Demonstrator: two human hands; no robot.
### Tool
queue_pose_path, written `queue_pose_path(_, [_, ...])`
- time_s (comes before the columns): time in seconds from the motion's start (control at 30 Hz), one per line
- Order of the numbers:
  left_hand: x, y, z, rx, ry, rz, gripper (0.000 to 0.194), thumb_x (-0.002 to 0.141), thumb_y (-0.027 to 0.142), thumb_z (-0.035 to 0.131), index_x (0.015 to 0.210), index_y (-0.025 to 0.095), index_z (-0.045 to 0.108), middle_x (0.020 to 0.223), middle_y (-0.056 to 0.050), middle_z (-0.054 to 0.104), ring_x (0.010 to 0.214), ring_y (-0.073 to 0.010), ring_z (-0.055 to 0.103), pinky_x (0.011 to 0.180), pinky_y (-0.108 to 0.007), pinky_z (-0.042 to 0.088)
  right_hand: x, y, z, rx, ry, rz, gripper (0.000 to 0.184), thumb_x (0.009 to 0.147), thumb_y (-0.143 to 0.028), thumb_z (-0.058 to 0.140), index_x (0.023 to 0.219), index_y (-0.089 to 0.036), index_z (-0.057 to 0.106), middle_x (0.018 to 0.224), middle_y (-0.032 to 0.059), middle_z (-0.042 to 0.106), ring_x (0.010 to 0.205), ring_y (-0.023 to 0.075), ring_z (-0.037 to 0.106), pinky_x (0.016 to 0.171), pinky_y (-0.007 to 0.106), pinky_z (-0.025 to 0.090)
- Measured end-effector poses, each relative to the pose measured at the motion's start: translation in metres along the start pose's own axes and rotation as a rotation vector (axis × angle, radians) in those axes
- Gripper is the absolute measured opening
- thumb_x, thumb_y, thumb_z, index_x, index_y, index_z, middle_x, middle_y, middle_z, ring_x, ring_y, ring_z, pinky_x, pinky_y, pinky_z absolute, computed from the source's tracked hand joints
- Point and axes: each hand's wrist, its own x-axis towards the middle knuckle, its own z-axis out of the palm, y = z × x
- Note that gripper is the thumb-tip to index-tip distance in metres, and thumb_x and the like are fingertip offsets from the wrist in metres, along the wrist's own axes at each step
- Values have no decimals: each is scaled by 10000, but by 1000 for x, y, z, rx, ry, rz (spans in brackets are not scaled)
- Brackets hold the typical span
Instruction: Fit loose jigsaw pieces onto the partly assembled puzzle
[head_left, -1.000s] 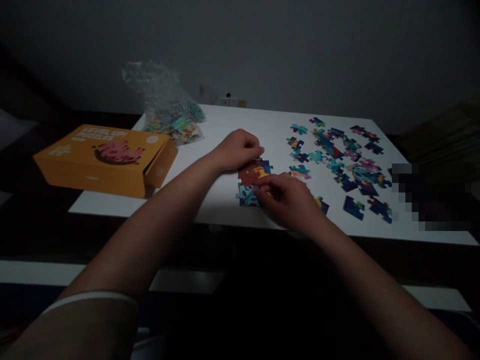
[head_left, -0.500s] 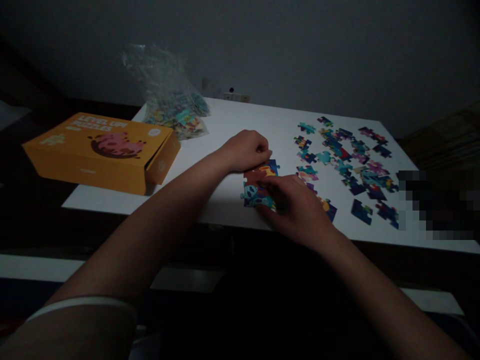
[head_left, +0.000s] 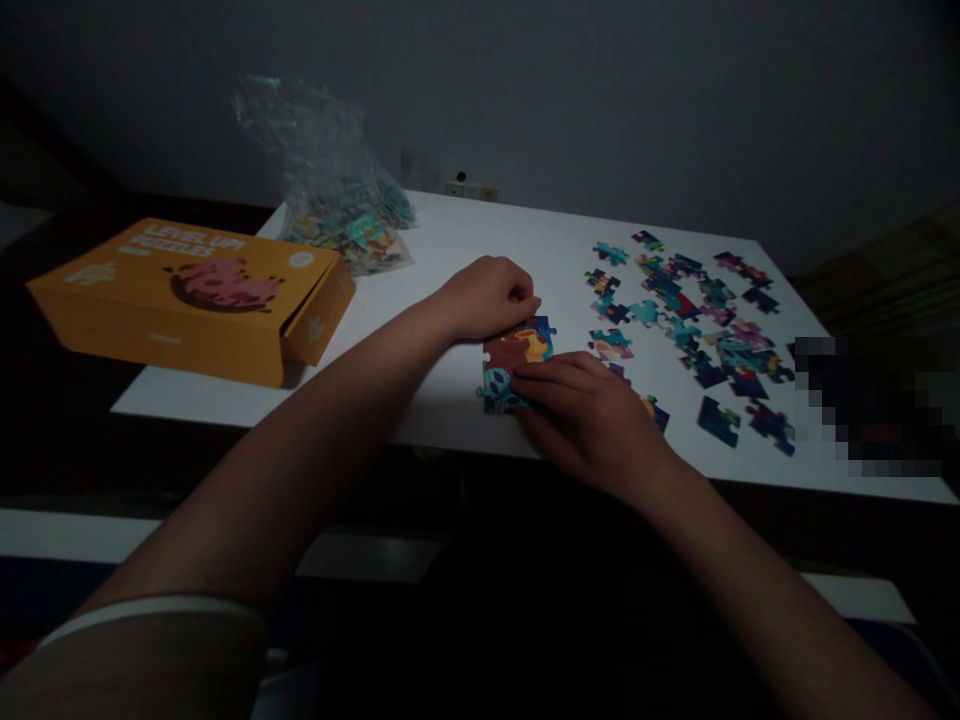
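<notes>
A small joined cluster of puzzle pieces (head_left: 514,362), red, orange and teal, lies near the front edge of the white table (head_left: 465,250). My left hand (head_left: 487,297) is curled into a loose fist, its fingertips pinching the cluster's top edge. My right hand (head_left: 589,410) lies flat over the cluster's right side, fingers stretched out and pressing down. Several loose puzzle pieces (head_left: 690,320) are scattered to the right of both hands.
An orange puzzle box (head_left: 195,300) sits at the table's left corner, overhanging the edge. A clear plastic bag of pieces (head_left: 337,200) stands behind it. A wall socket (head_left: 469,188) is at the table's back edge. A blurred dark patch lies at the far right.
My right hand has flattened from a pinch onto the cluster's right side. The left hand stays on the top edge. The camera view has shifted slightly.
</notes>
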Motion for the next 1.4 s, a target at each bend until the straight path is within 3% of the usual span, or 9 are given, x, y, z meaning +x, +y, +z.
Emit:
queue_pose_path(0.37, [-2, 6, -2, 31, -19, -8, 273, 1070, 270, 701, 994, 154, 937, 839, -87, 814, 817, -230, 676, 869, -407, 485, 1, -14, -2, -302, -10, -72, 283, 1148, -266, 675, 1294, -178, 901, 1282, 190, 883, 1111, 388, 769, 909, 530, 589])
queue_pose_path(0.57, [-1, 4, -1, 30, -14, -16, 257, 1052, 284, 712, 989, 178, 937, 813, -79, 799, 812, -226, 679, 868, -417, 495, -5, -28, -7, -367, -68, -46, 300, 1174, -363, 627, 1127, -227, 891, 847, 72, 859, 671, 249, 712, 622, 397, 352])
queue_pose_path(0.7, [-1, 3, 0, 26, -20, -3, 265, 1057, 280, 697, 973, 184, 929, 815, -76, 801, 790, -219, 678, 874, -421, 505, -8, -31, -9, -374, 40, -61, 372, 1182, -360, 596, 942, -232, 850, 738, 48, 813, 586, 216, 696, 598, 384, 322])
queue_pose_path(0.8, [-1, 3, -2, 49, -18, -22, 261, 1073, 305, 701, 999, 200, 928, 879, -93, 830, 838, -244, 719, 904, -432, 529, -7, -30, -12, -390, 6, -35, 403, 1169, -359, 606, 843, -238, 808, 701, 40, 797, 542, 202, 677, 572, 392, 283])
queue_pose_path(0.9, [-1, -1, -9, 59, 170, -121, 280, 1112, 309, 664, 1136, 223, 929, 1082, -125, 887, 1033, -301, 786, 978, -451, 564, -11, -19, -23, -301, 127, -3, 379, 1184, -340, 607, 900, -242, 839, 787, 52, 859, 647, 224, 777, 614, 379, 429])
queue_pose_path(1.0, [0, -8, -18, -4, 421, -233, 357, 1148, 258, 560, 1245, 235, 902, 1238, -131, 897, 1193, -320, 795, 1088, -479, 586, -25, 1, -40, -184, 338, 180, 289, 1197, -328, 644, 1053, -238, 878, 907, 66, 906, 747, 240, 832, 691, 374, 560])
queue_pose_path(1.07, [1, -14, -20, -29, 467, -286, 366, 1132, 223, 545, 1258, 237, 889, 1259, -134, 893, 1211, -320, 796, 1135, -494, 588, -41, 15, -47, -173, 362, 273, 231, 1183, -344, 680, 1150, -235, 880, 957, 76, 904, 790, 261, 829, 731, 400, 601])
queue_pose_path(1.27, [6, -18, -6, 159, 256, -371, 422, 1125, 308, 604, 1475, 233, 828, 1533, -187, 822, 1443, -405, 716, 1275, -603, 541, -85, 27, -38, -266, 153, 237, 469, 1183, -465, 713, 1580, -219, 758, 1503, 209, 836, 1356, 431, 794, 1079, 606, 635])
queue_pose_path(1.4, [8, -17, -3, 302, 123, -359, 487, 1151, 466, 575, 1500, 239, 829, 1684, -195, 727, 1574, -472, 603, 1342, -687, 455, -94, 38, -40, -318, 159, 369, 537, 1158, -564, 758, 1514, -164, 793, 1364, 230, 861, 1240, 463, 806, 1045, 633, 632])
